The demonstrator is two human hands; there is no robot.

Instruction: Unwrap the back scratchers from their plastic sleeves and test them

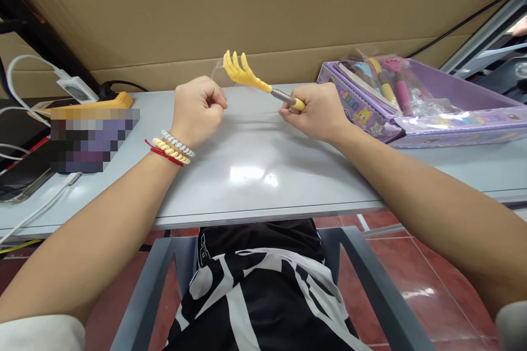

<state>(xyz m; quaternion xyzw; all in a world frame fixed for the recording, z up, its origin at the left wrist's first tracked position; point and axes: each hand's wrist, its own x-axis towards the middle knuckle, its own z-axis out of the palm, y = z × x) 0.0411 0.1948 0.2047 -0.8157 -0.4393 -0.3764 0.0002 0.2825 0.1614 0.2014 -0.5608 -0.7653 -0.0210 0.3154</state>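
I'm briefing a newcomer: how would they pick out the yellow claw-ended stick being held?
On the pale grey table, find the purple box, then the right hand just left of it. That hand grips the yellow claw-ended stick, its silvery shaft showing. Unlike the similar sticks in the box, this one is outside, in hand.

Apparently a workshop: cardboard sheeting (267, 5) backs the far side of the table (251, 197). Red floor tiles (444, 269) show below.
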